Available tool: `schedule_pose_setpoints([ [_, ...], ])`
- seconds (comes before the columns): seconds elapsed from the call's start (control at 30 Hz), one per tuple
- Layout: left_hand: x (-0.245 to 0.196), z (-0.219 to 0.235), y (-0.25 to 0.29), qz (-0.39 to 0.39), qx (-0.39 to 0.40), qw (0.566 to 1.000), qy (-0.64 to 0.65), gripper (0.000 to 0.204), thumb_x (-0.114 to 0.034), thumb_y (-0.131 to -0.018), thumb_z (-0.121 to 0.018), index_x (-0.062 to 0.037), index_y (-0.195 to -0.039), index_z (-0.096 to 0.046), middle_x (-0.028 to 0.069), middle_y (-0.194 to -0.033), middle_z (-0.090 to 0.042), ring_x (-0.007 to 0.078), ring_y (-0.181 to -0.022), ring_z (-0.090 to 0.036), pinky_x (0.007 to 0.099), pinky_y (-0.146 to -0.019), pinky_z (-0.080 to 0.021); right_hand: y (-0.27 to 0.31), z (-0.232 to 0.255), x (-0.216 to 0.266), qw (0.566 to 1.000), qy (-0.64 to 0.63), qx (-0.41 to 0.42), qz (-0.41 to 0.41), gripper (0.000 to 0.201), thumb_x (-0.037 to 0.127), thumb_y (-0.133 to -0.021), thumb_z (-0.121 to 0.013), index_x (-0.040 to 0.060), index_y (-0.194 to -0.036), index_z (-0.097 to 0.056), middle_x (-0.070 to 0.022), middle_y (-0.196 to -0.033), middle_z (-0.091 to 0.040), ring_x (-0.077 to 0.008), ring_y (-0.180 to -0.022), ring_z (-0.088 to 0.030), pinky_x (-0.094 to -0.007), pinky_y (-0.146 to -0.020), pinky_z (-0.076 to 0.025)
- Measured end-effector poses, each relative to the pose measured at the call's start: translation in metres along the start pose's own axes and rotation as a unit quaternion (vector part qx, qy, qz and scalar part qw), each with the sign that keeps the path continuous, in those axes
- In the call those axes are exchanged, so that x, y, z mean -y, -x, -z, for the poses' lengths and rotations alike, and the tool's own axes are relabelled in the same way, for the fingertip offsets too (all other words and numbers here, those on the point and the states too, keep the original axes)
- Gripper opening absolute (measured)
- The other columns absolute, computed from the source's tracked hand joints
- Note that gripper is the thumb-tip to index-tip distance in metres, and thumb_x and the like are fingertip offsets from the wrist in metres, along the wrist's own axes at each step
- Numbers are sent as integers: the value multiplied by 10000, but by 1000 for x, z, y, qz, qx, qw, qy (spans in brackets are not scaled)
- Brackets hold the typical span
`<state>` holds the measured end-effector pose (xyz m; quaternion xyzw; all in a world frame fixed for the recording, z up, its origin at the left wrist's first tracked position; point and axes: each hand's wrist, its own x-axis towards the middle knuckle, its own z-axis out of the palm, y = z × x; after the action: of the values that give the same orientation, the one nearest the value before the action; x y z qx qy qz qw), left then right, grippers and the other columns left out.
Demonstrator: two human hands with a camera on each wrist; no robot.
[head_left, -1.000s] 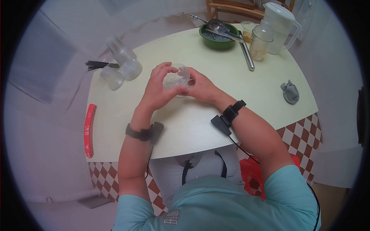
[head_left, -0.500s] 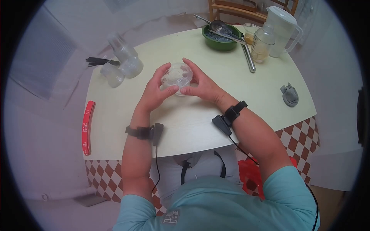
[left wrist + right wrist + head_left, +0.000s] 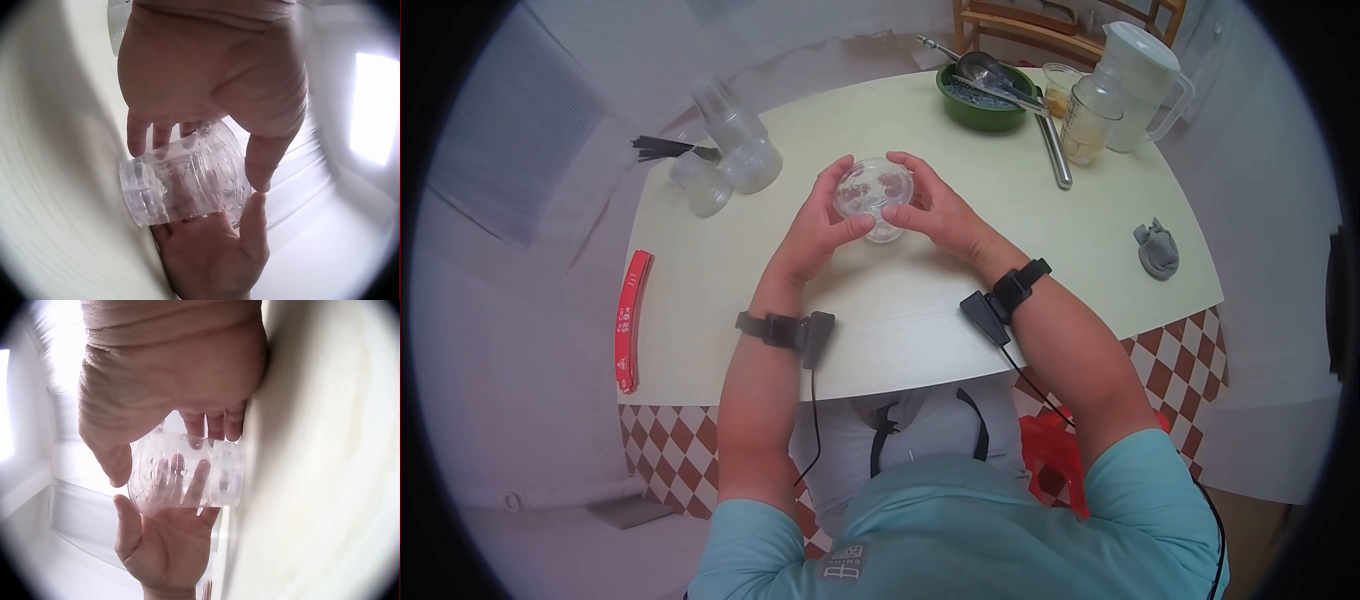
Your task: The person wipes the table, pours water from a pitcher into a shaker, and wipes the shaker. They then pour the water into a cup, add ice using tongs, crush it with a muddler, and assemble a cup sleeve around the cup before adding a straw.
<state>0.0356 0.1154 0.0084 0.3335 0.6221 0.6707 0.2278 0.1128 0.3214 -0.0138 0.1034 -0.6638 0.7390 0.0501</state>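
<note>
A clear plastic cup point(image 3: 181, 181) with a domed clear lid point(image 3: 874, 187) stands upright close over the table, with droplets inside. My left hand point(image 3: 820, 225) holds it from the left, fingers round the far side and thumb at the lid's near edge. From the other side my right hand point(image 3: 945, 215) holds it the same way. In the left wrist view the two thumb tips almost meet at the rim. Through the clear wall in the right wrist view, the left hand's fingers point(image 3: 178, 475) show behind the cup.
Stacked clear cups point(image 3: 745, 150) stand at the back left beside black straws point(image 3: 670, 149). A red strip packet point(image 3: 632, 320) lies at the left edge. At the back right are a green bowl point(image 3: 985, 116) with utensils, a shaker point(image 3: 1090, 125) and a pitcher point(image 3: 1140, 85). A grey cloth point(image 3: 1157, 250) lies right.
My left fingers have moved off the top of the cup to its side, and the right fingers have spread along the other side. The lid's top now shows fully.
</note>
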Motion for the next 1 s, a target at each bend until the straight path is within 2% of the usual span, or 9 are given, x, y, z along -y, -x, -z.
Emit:
schedule_pose_setpoints([
  [0.13, -1, 2, 1, 11, 22, 1000, 6, 1062, -276, -800, -855, -18, -1570, -170, 169, -1488, -422, 283, -1408, -416, 389, -1173, -341, 0, 0, -2, 1000, 7, 11, 12, 941, 314, -889, -784, 52, -1582, -204, -233, -1421, -510, -302, -1303, -533, -393, -1095, -431],
  [0.4, -4, 5, 4, 30, 39, 999, -5, 1109, -375, -819, -846, -60, -1589, -113, 170, -1516, -399, 280, -1421, -397, 389, -1187, -305, 5, -6, 8, 999, -22, 31, -10, 964, 304, -945, -711, 46, -1611, -65, -237, -1552, -347, -314, -1453, -359, -404, -1197, -284],
  [0.6, -5, 16, 4, 20, 35, 998, -48, 1096, -349, -839, -835, -47, -1597, -103, 201, -1547, -349, 301, -1442, -375, 409, -1195, -307, 3, -7, 7, 1000, -2, 6, -5, 1042, 343, -895, -768, 39, -1612, -75, -249, -1530, -368, -316, -1427, -397, -414, -1181, -316],
  [0.7, -22, 25, 3, -40, -131, 974, -182, 588, -204, -917, -754, -11, -1403, -485, 118, -1318, -578, 213, -1216, -570, 344, -1015, -491, 3, -8, 7, 1000, 1, -4, -9, 1066, 363, -873, -791, 34, -1610, -94, -256, -1517, -383, -319, -1418, -409, -417, -1180, -322],
  [0.77, -43, 58, 2, -35, -270, 956, -107, 217, -123, -943, -701, -16, -1125, -651, 38, -993, -674, 122, -901, -635, 271, -763, -525, 3, -8, 7, 1000, 0, -4, -9, 1068, 365, -870, -795, 32, -1609, -99, -258, -1515, -388, -320, -1421, -407, -417, -1183, -316],
  [0.83, -58, 111, 0, -84, -393, 909, -110, 92, -124, -939, -699, -41, -974, -682, 0, -812, -659, 80, -719, -597, 254, -630, -474, 3, -9, 7, 1000, -4, -5, -10, 1070, 367, -867, -799, 30, -1608, -104, -259, -1513, -392, -321, -1423, -405, -416, -1187, -311],
  [0.9, -55, 183, -6, -111, -513, 826, -205, 117, -146, -919, -717, -34, -930, -685, 7, -813, -660, 93, -693, -588, 265, -611, -469, 3, -9, 7, 1000, -3, -3, -12, 1076, 358, -862, -804, 26, -1608, -103, -264, -1520, -388, -323, -1429, -398, -417, -1191, -303],
  [0.97, -54, 243, -8, -62, -583, 766, -266, 238, -209, -853, -765, 6, -934, -704, 79, -853, -704, 175, -762, -649, 331, -731, -519, 2, -8, 7, 1000, -12, -2, -14, 1072, 345, -862, -804, 25, -1607, -103, -266, -1525, -384, -322, -1432, -394, -417, -1193, -300],
  [1.0, -52, 268, -9, -63, -581, 766, -269, 238, -209, -853, -765, 6, -934, -704, 79, -853, -704, 175, -762, -649, 331, -731, -519, 2, -8, 6, 1000, -18, 0, -17, 1068, 332, -861, -803, 24, -1607, -104, -269, -1530, -380, -322, -1436, -390, -417, -1195, -296],
])
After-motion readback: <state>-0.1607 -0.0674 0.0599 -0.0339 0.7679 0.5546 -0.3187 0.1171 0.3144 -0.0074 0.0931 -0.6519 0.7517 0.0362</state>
